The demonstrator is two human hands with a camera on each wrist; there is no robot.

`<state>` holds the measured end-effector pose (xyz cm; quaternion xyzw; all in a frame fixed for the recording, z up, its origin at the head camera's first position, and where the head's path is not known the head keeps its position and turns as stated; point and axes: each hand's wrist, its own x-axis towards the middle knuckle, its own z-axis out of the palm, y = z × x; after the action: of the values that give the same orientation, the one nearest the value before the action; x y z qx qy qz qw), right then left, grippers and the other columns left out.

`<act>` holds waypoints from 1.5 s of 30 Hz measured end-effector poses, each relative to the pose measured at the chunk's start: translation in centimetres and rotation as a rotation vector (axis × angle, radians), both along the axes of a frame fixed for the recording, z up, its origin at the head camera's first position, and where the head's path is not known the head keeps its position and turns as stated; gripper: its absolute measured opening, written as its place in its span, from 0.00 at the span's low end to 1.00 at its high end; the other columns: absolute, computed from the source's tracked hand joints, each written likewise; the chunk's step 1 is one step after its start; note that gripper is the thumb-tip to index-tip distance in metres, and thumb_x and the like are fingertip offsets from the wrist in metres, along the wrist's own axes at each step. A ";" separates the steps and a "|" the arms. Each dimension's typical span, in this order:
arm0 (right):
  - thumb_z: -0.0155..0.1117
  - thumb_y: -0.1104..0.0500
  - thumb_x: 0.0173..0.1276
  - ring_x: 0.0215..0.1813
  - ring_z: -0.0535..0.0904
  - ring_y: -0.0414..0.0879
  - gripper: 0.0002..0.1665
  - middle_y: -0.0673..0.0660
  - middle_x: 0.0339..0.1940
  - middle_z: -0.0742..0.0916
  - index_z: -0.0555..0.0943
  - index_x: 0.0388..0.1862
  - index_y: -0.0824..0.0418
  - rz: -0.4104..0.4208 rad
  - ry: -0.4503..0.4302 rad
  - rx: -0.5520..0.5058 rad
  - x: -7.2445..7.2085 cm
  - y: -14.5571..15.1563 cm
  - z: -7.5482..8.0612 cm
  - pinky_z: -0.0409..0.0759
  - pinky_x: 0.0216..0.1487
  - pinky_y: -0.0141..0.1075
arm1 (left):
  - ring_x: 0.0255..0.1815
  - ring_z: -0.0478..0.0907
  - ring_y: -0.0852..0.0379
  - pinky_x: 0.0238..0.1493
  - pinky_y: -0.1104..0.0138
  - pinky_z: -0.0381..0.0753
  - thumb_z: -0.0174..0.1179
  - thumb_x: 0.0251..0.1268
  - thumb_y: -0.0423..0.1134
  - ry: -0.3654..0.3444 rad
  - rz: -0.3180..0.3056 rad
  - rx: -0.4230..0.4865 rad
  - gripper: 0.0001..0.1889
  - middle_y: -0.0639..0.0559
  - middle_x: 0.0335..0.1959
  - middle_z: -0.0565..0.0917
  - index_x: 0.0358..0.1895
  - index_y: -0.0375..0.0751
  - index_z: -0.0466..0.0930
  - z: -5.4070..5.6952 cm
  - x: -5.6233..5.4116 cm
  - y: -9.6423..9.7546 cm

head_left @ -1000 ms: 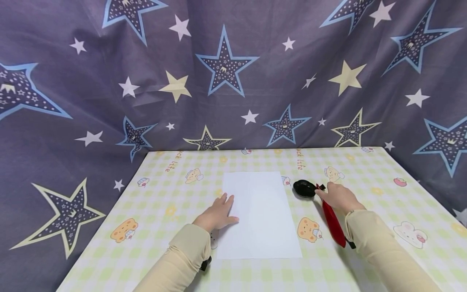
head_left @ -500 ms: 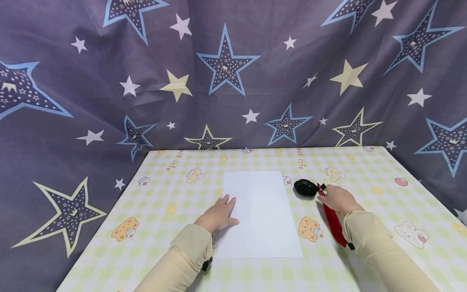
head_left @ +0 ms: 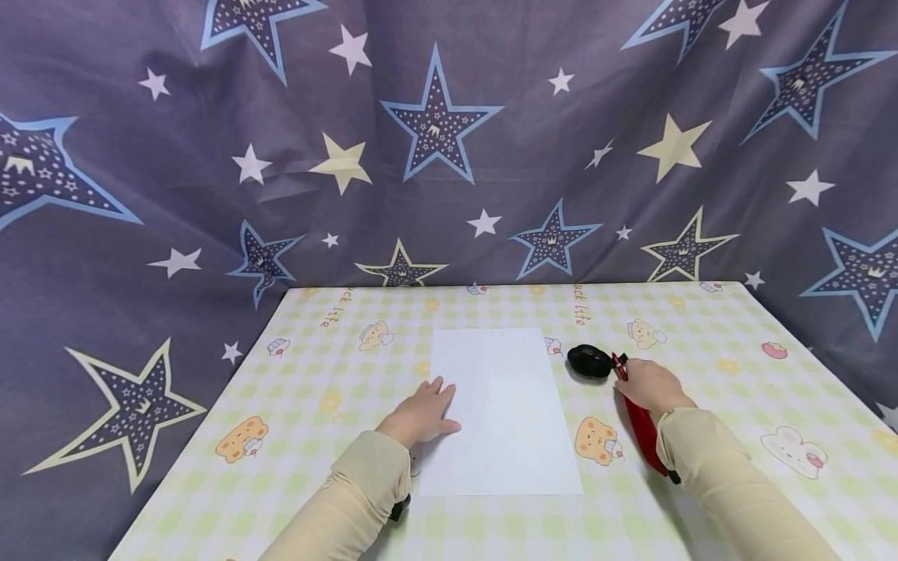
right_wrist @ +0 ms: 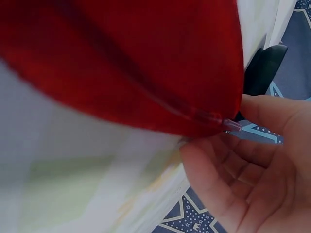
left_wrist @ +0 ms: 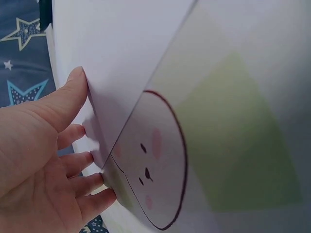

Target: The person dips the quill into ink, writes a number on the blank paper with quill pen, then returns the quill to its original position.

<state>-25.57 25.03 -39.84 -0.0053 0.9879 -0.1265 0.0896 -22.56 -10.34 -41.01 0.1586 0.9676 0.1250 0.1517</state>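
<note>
The right grip (head_left: pixel 651 386) pinches the feather (head_left: pixel 641 428) right of the paper (head_left: pixel 508 413), long axis roughly alongside; the left grip (head_left: pixel 419 413), fingers spread, touches the paper.

The right wrist view's top and left edges cut off the red object (right_wrist: pixel 155 53).

Left hand (left_wrist: pixel 36 160) at the left margin, palm toward the viewer; the thumb (left_wrist: pixel 63 99) points upward, its tip against a white sheet (left_wrist: pixel 126 48). The four remaining fingers (left_wrist: pixel 97 203) lie below it, slightly bent and apart. The sheet's edge runs diagonally across a printed animal face (left_wrist: pixel 163 160), partly covering it; the face shows small dark features and pink patches. To its right, the pale counter (left_wrist: pixel 289 63) bears a green check (left_wrist: pixel 238 131). Star-patterned dark cloth (left_wrist: pixel 12 46) appears far left.
</note>
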 end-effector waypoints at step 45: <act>0.56 0.62 0.64 0.27 0.70 0.51 0.08 0.58 0.24 0.76 0.74 0.31 0.68 -0.042 0.067 -0.006 -0.2 0.5 0.0 0.71 0.30 0.44 | 0.70 0.46 0.39 0.66 0.51 0.53 0.58 0.62 0.49 0.000 -0.001 0.004 0.36 0.37 0.70 0.54 0.69 0.36 0.58 0.0 0.1 0.1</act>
<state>-25.81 25.50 -39.89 0.0111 0.9898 -0.1313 0.0537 -22.50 -10.21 -40.97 0.1594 0.9672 0.1270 0.1515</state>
